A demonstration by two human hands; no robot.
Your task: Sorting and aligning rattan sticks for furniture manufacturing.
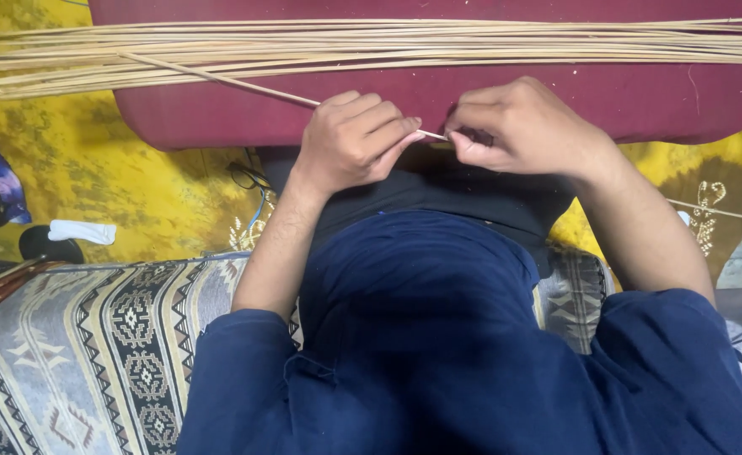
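Centrally, both hands pinch one thin cane strip
Left hand [354,139] and right hand [518,126], closed on the strip [219,78], sit below the cane bundle [388,46] on the maroon cushion's [219,118] lower edge

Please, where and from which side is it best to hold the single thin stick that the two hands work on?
Probably near its close end, as shown: the left hand and right hand pinch the thin stick from above, fingertips on either side. It is slender and slants away towards the stick bundle, so a pinch near the worked end should steady it best.
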